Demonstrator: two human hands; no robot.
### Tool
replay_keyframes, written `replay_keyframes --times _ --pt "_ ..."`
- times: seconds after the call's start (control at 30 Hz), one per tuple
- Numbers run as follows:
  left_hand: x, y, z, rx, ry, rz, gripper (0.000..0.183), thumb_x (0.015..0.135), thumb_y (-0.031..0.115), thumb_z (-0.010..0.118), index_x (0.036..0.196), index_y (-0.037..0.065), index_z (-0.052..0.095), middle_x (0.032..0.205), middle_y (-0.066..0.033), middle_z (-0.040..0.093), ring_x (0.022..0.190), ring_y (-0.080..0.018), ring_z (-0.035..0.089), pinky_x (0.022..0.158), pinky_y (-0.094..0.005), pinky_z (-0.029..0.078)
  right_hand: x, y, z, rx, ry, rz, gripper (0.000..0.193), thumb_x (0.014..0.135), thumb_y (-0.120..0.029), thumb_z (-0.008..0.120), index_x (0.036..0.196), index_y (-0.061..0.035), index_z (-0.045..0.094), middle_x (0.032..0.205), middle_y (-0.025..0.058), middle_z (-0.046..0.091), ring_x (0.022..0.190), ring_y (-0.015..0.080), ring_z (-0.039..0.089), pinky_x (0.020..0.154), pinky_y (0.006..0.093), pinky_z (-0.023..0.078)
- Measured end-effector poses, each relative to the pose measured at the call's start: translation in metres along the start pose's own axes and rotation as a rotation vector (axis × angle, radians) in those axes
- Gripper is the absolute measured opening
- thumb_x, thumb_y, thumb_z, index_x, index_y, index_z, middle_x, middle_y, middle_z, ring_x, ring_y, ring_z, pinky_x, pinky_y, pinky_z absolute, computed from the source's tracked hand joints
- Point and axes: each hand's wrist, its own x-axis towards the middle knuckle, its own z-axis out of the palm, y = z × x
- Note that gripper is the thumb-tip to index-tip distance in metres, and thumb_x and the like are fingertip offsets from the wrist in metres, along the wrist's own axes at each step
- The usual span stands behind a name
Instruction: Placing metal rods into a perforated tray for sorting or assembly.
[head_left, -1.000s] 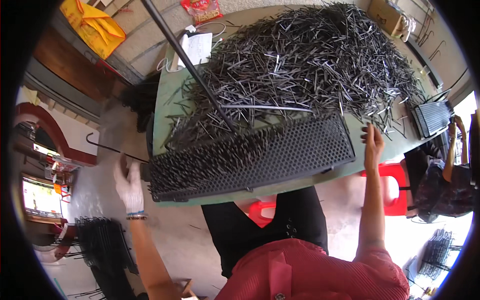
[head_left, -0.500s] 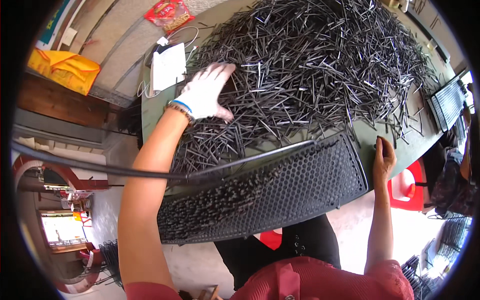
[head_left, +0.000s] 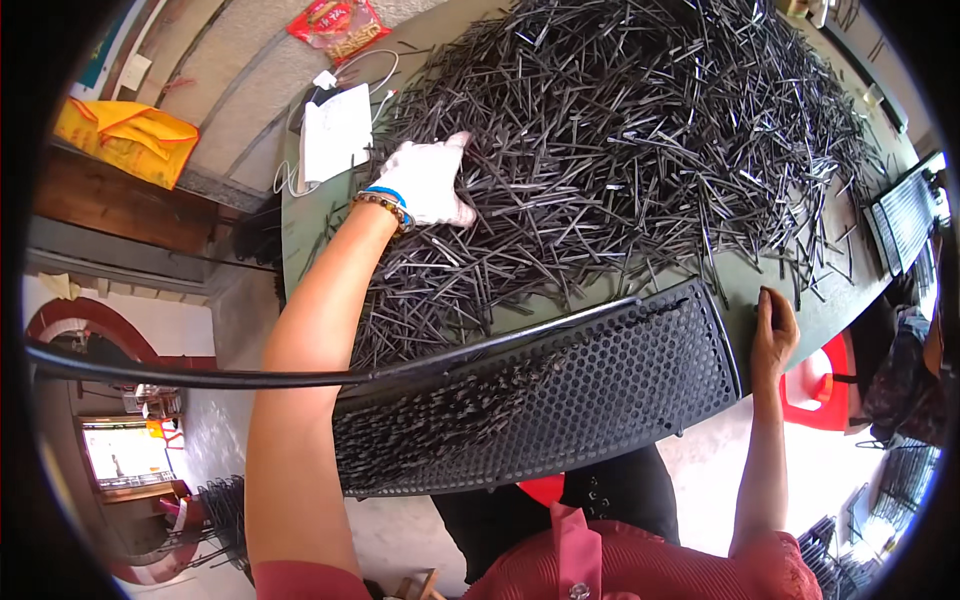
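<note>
My left hand [head_left: 424, 184], in a white glove with its fingertips bare, lies on the left side of a large heap of thin black sticks [head_left: 600, 150]. Its thumb and index finger are apart, and the other fingers curve down, partly hidden. At the table's near right edge, my right hand [head_left: 774, 338] is bare, its fingers curled together; what they hold, if anything, is hidden. Between my arms a long black perforated tray [head_left: 640, 375] slopes from the table edge above my lap. Many short black pieces fill its left part; holes show bare on the right.
A black rod [head_left: 240, 378] crosses over my left forearm and along the tray's far edge. White paper [head_left: 337, 132] and a cable lie on the green table [head_left: 815, 325] at left. A red snack bag [head_left: 338, 28] is beyond. A red stool [head_left: 815, 385] stands at right.
My left hand has shifted slightly right on the heap, and its spread fingers have curled downward. The tray and rod appear slightly shifted in view. My right hand stays by the table edge.
</note>
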Motion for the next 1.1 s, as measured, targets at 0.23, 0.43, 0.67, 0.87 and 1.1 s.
replay_keyframes --times 0.23,0.43,0.67,0.87,1.1 --pt "-0.024 -0.027 -0.005 -0.112 0.024 -0.094 0.085 0.069 0.038 0.073 0.138 0.005 0.036 0.111 -0.0208 0.065 0.105 -0.036 0.061 0.095 -0.0441 0.046 0.0 0.001 -0.001 -0.008 -0.01 0.0 0.016 0.094 -0.013 0.061 0.103 -0.0009 0.066 0.087 -0.0006 0.062 0.078 0.0055 0.055 0.069 0.0194 0.044" --pt "-0.053 -0.065 -0.015 -0.319 0.136 -0.037 0.082 0.069 0.026 0.073 0.137 0.003 0.033 0.085 -0.0153 0.07 0.093 -0.0309 0.066 0.088 -0.0378 0.05 0.0 0.006 -0.002 -0.025 0.003 -0.017 0.017 0.094 -0.014 0.061 0.103 -0.0007 0.066 0.086 -0.0005 0.063 0.076 0.0057 0.055 0.069 0.0199 0.044" --pt "-0.064 -0.07 0.002 -0.266 -0.12 -0.104 0.126 0.06 0.048 0.085 0.148 -0.002 0.009 0.14 -0.0313 0.038 0.132 -0.0332 0.04 0.109 -0.0337 0.032 0.003 0.012 -0.002 -0.001 -0.01 -0.019 0.018 0.094 -0.014 0.061 0.103 -0.0005 0.067 0.087 -0.0003 0.064 0.076 0.0052 0.055 0.069 0.0196 0.044" --pt "-0.061 -0.058 0.045 -0.268 -0.117 -0.198 0.134 0.059 0.06 0.08 0.147 -0.007 0.004 0.14 -0.0316 0.039 0.129 -0.0374 0.044 0.109 -0.0349 0.035 0.004 0.01 -0.003 -0.061 -0.025 -0.018 0.018 0.094 -0.013 0.061 0.104 0.0005 0.066 0.089 0.0015 0.065 0.08 0.0065 0.057 0.073 0.0206 0.046" --pt "-0.063 -0.075 0.035 -0.265 -0.154 -0.278 0.119 0.06 0.044 0.081 0.145 -0.008 0.018 0.135 -0.031 0.045 0.124 -0.0357 0.049 0.104 -0.0336 0.04 0.004 0.013 -0.002 -0.017 -0.026 -0.008 0.018 0.094 -0.013 0.061 0.103 0.0014 0.066 0.089 0.0023 0.066 0.081 0.0068 0.058 0.075 0.0209 0.046"
